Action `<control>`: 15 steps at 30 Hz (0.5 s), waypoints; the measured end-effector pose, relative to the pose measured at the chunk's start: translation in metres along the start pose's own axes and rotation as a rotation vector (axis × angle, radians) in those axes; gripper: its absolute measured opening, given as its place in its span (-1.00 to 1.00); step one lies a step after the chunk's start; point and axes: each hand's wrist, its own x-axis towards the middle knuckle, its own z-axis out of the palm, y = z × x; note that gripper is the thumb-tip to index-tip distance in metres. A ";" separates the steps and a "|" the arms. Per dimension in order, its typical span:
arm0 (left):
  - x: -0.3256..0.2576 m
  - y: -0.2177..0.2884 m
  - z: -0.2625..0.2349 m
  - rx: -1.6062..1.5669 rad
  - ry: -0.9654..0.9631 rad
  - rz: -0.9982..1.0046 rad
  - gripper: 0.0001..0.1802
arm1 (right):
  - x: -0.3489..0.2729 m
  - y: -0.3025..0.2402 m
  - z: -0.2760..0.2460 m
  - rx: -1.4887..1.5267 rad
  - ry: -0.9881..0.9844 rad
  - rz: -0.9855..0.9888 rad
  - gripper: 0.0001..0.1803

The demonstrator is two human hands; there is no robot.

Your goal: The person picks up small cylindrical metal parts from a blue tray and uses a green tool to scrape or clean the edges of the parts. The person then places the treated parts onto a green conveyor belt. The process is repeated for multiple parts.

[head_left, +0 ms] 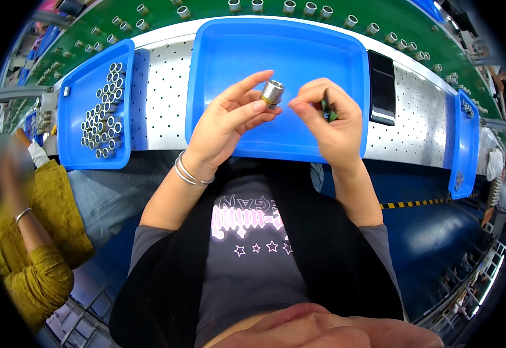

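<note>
My left hand (pixel 224 119) is closed on a short silver metal sleeve (pixel 273 91) with a yellowish band near its lower end, held tilted between thumb and fingers. My right hand (pixel 331 113) is just to the right of it, thumb and forefinger pinched together. A small black and green tool (pixel 327 109) is tucked against the curled fingers of that hand; its kind is not clear. Whether anything tiny sits between the right fingertips cannot be made out. Both hands are over a large blue tray (pixel 230 43), the right fingertips apart from the sleeve.
At left, another blue tray (pixel 73 136) bears several similar sleeves (pixel 105 116). A black flat box (pixel 382 87) lies beside the large tray on the perforated metal table (pixel 166 87). More sleeves stand on the green belt (pixel 206 10) behind. A person (pixel 38 232) is at left; a blue tray (pixel 466 151) is far right.
</note>
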 end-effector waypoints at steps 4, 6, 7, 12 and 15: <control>0.004 -0.005 0.004 -0.120 -0.010 -0.025 -0.45 | -0.009 0.006 0.006 0.149 0.036 0.087 -0.94; 0.007 -0.007 0.006 -0.092 0.001 -0.004 -0.46 | -0.010 0.008 0.010 0.228 0.023 0.102 -0.94; 0.007 -0.008 0.006 -0.064 0.003 -0.006 -0.46 | -0.011 0.009 0.011 0.267 0.017 0.108 -0.94; 0.009 -0.006 0.006 -0.109 0.016 -0.042 -0.45 | -0.012 0.009 0.000 0.217 0.075 0.117 -0.91; 0.011 -0.004 0.008 -0.148 0.043 -0.033 -0.43 | -0.011 0.010 -0.004 0.233 0.092 0.115 -0.91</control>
